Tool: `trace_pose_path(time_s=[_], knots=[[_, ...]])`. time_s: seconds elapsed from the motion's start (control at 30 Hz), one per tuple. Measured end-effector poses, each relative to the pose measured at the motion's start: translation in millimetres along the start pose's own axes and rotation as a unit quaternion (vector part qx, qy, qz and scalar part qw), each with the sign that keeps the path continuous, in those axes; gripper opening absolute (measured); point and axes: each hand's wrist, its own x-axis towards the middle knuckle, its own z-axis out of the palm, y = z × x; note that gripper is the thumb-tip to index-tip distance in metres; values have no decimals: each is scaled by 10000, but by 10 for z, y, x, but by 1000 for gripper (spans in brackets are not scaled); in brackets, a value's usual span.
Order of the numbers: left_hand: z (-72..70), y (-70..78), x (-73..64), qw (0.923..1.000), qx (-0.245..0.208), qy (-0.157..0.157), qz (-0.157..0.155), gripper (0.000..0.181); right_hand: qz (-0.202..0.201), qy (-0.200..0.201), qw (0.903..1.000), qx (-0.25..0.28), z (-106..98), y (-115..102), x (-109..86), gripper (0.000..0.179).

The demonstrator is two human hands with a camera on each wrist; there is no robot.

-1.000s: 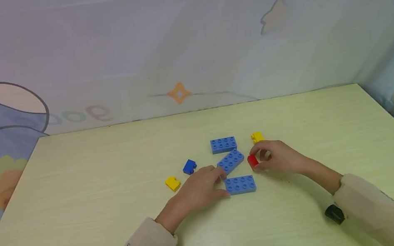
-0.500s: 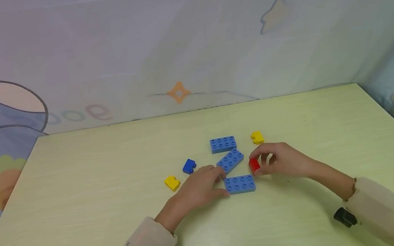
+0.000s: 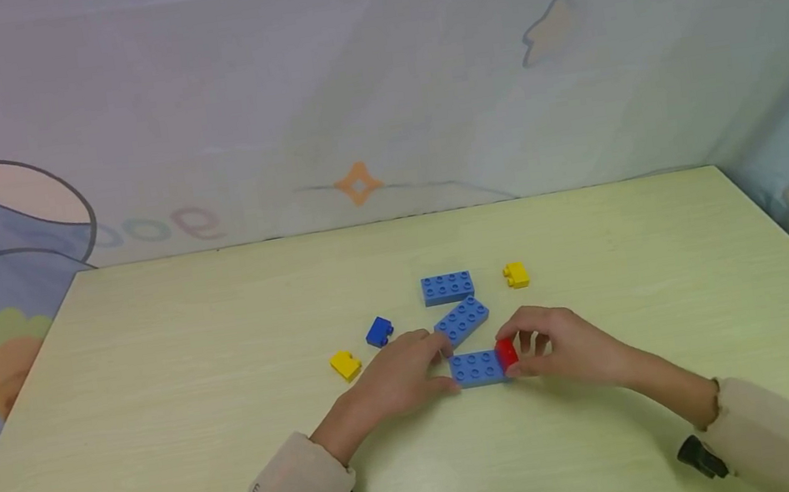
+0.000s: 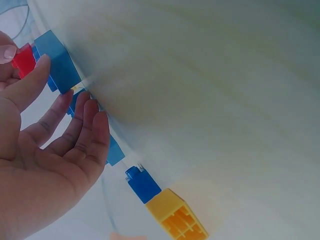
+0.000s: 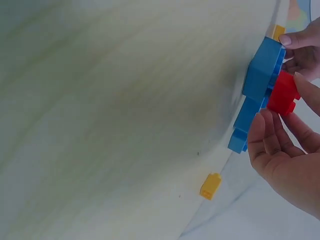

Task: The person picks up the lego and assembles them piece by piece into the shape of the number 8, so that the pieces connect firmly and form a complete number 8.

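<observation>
My right hand point(image 3: 567, 343) pinches a small red building brick point(image 3: 506, 354) between thumb and fingers. The red brick sits over the right end of the nearest light blue building brick point(image 3: 474, 369), covering its rightmost studs in the head view. My left hand point(image 3: 399, 375) steadies that blue brick by its left end, with the thumb on the near side and the index finger at the far side. In the right wrist view the red brick point(image 5: 282, 93) is against the studded face of the blue brick point(image 5: 262, 70), its own studs facing away from it.
Just behind, a second light blue brick point(image 3: 461, 321) lies at a slant, its far end by a third blue brick point(image 3: 448, 289). A small yellow brick point(image 3: 516, 275) lies at the back right. Left of my left hand are a dark blue brick point(image 3: 380, 332) and another yellow brick point(image 3: 346, 365).
My right hand has brought the red brick toward me, from beside the slanted blue brick onto the right end of the nearest blue one. The left hand has stayed in place.
</observation>
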Motion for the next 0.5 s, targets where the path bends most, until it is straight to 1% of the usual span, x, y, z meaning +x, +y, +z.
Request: trace_pose_path(time_s=[0.13,0.5], knots=[[2,-1,-1,10000,26,13,0,33,-126,110,9998,-73,21,-9,-9,30],[0,4,0,10000,33,-3,-34,34,-266,256,9992,-119,43,-13,7,29]])
